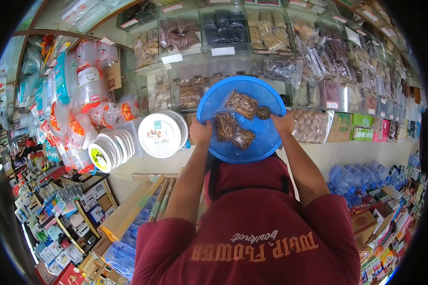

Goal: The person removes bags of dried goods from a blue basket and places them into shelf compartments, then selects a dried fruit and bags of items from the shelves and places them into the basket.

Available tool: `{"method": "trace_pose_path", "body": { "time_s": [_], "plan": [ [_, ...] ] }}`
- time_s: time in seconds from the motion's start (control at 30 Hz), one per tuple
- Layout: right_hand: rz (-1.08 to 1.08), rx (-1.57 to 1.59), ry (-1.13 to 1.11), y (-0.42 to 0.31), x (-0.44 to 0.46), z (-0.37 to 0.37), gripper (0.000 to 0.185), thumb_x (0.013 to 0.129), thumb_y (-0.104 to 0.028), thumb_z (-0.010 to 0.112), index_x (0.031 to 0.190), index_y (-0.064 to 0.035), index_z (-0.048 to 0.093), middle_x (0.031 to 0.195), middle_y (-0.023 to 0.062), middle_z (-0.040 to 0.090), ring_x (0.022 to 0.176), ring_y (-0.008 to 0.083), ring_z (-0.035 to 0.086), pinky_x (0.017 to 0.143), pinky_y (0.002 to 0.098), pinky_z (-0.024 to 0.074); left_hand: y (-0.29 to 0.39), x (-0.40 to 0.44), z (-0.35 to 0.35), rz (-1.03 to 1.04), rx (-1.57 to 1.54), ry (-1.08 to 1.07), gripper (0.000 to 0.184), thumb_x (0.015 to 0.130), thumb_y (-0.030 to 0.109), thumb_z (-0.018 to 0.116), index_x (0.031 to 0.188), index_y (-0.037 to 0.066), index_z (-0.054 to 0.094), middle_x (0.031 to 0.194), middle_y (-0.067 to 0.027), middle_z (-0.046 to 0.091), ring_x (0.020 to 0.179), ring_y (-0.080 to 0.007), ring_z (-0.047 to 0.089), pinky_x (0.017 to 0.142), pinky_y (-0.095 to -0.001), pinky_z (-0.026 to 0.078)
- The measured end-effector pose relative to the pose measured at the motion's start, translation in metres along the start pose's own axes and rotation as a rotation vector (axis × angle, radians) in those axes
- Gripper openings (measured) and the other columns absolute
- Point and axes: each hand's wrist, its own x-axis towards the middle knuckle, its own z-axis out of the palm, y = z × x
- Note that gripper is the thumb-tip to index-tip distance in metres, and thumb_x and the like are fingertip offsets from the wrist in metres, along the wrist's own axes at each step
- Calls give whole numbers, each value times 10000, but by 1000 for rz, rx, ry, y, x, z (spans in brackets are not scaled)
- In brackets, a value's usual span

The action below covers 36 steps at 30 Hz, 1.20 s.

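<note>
A round blue plastic basket [266, 142] with a perforated wall is held level in front of my body. My left hand [200, 131] grips its left rim, and my right hand [284, 123] is closed on the rim at the right. Inside lie three clear bags of dried brown strips: one at the top [242, 104], one at the left [225, 126] and one lower down [243, 138]. A small dark round item [263, 112] rests near the right wall; its kind is unclear. The fingertips under the rim are hidden.
Glass compartments [223, 51] of bagged dried goods rise ahead. White round lids [160, 134] and packs of plastic containers [90, 85] stand at the left. A bag of round brown items [311, 126] lies at the right. Rolled sheets [161, 202] and blue bottles [347, 178] are lower down.
</note>
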Motion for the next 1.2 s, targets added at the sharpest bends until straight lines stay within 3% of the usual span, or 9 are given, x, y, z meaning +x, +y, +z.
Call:
{"method": "trace_pose_path", "body": {
  "time_s": [0.17, 0.23, 0.27, 0.33, 0.37, 0.43, 0.6, 1.03, 1.2],
  "plan": [
    [-8, 56, -16, 3, -1, -1, 403, 682, -300, 727, 959, -12, 672, 942, 198, 686, 879, 354, 662, 794, 423, 517, -2, -4, 1, 194, 6, 148, 388, 701, 205, 683, 983, 3, 510, 1038, -270, 587, 977, -437, 565, 851, -510, 438],
    [-10, 65, -5, 3, -4, -2, 394, 698, -298, 709, 976, -20, 672, 940, 200, 685, 891, 360, 656, 805, 433, 511, 9, -14, -7, 579, 11, 428, 430, 692, 216, 679, 1033, 21, 503, 1105, -225, 536, 1051, -389, 503, 891, -500, 386],
    [-18, 59, 4, 2, -4, -3, 386, 715, -295, 691, 993, -28, 671, 939, 202, 683, 902, 367, 650, 815, 443, 505, 10, -16, -10, 601, 11, 433, 430, 692, 216, 679, 1033, 21, 503, 1105, -225, 536, 1051, -389, 503, 891, -500, 386],
    [-13, 48, 20, 2, -5, -5, 391, 729, -299, 673, 1012, -29, 665, 959, 208, 678, 923, 373, 642, 832, 451, 498, 10, -26, -16, 1032, 120, 124, 447, 690, 257, 689, 1045, 45, 521, 1062, -159, 555, 1036, -336, 503, 862, -472, 377],
    [-16, 17, 21, 2, -6, -6, 396, 743, -302, 655, 1030, -30, 659, 980, 215, 672, 944, 379, 634, 849, 459, 491, 12, -29, -17, 1042, 124, 131, 447, 690, 257, 689, 1045, 45, 521, 1062, -159, 555, 1036, -336, 503, 862, -472, 377],
    [-6, 39, 13, 2, -5, -6, 414, 749, -314, 644, 1049, -29, 650, 1001, 221, 665, 961, 387, 626, 862, 464, 484, 19, -31, -21, 1071, 188, -238, 470, 687, 328, 698, 1048, 70, 541, 1096, -98, 551, 1095, -293, 485, 881, -439, 372],
    [-22, 62, 7, 9, 5, -1, 426, 758, -336, 629, 1063, -40, 656, 995, 218, 669, 945, 384, 632, 844, 448, 489, 24, -36, -29, 1189, 289, -390, 411, 637, 405, 761, 902, 111, 652, 1020, -62, 531, 1064, -256, 480, 876, -443, 368],
    [-8, 49, -22, 7, 7, -5, 391, 772, -323, 629, 1037, -36, 647, 992, 215, 668, 950, 384, 630, 849, 457, 483, 19, -43, -11, 1222, 278, -221, 82, 689, 187, 680, 694, 107, 659, 904, -29, 537, 1006, -228, 501, 883, -419, 380],
    [71, 69, -50, 37, 19, 2, 388, 771, -294, 640, 1072, -49, 643, 1010, 204, 672, 974, 374, 630, 866, 458, 477, 37, -62, -27, 955, -170, -49, 81, 649, 80, 742, 674, 76, 665, 966, -51, 580, 968, -246, 539, 839, -395, 399]
  ]
}}
